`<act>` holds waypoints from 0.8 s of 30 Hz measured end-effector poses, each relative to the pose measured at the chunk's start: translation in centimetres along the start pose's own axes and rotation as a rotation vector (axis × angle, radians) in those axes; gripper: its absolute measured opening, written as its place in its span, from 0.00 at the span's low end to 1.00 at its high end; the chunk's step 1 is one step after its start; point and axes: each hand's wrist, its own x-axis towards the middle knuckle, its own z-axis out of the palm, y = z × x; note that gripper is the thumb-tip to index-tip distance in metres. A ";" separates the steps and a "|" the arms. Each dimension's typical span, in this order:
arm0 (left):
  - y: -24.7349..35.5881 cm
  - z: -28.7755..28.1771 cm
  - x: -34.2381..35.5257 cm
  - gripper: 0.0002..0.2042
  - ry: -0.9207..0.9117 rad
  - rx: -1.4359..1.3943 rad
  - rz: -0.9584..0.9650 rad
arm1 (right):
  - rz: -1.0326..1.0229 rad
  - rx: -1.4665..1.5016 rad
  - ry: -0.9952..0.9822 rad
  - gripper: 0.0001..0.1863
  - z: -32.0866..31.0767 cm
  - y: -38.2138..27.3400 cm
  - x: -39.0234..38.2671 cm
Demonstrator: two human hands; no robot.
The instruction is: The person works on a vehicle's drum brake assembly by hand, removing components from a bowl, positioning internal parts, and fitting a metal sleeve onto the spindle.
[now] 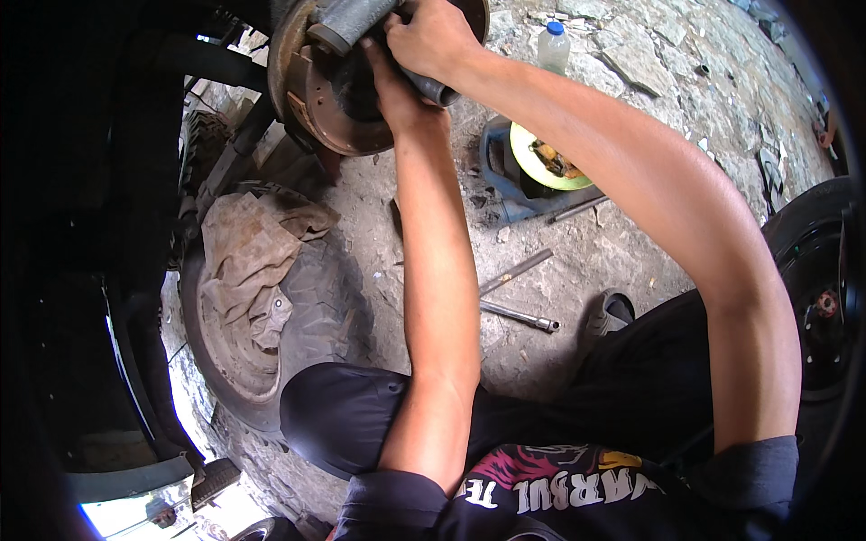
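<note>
At the top, a rusty round brake drum or backing plate [356, 135] carries a thick grey metal cylinder [352, 22] across its front. My left hand [406, 99] reaches up beneath the cylinder, a finger against its underside; the rest of its fingers are hidden. My right hand [433, 41] is closed beside it, its fingers curled at the cylinder's right part, and what they grip does not show. A grey tube end [435, 91] sticks out just below the right hand, next to my left wrist.
A tire [334, 316] with a brown rag [248, 257] lies at left. Metal bars and a socket wrench [523, 316] lie on the rough floor. A yellow-green bowl of parts [532, 162] sits on a blue container [496, 171]. Behind are a blue-capped bottle [554, 50] and, at right, a wheel [812, 243].
</note>
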 end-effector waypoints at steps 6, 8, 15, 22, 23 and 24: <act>0.4 2.0 -1.4 0.29 0.075 -0.075 -0.022 | -0.009 -0.025 0.018 0.15 -0.3 -0.7 -0.4; 1.1 2.6 -1.8 0.28 0.168 -0.016 -0.088 | -0.014 -0.035 -0.014 0.16 -0.4 -0.8 -0.2; 1.7 4.1 -2.6 0.29 0.225 0.104 -0.122 | -0.055 -0.113 -0.059 0.17 -1.5 -0.9 -0.5; 1.6 3.0 -2.0 0.31 0.185 0.132 -0.106 | -0.128 -0.156 -0.092 0.17 -2.1 -1.1 -0.3; 1.5 3.2 -2.1 0.31 0.184 0.132 -0.098 | -0.150 -0.141 -0.050 0.17 -2.0 -0.9 -0.4; 1.4 3.4 -2.1 0.31 0.182 0.133 -0.090 | -0.172 -0.126 -0.008 0.17 -1.9 -0.7 -0.4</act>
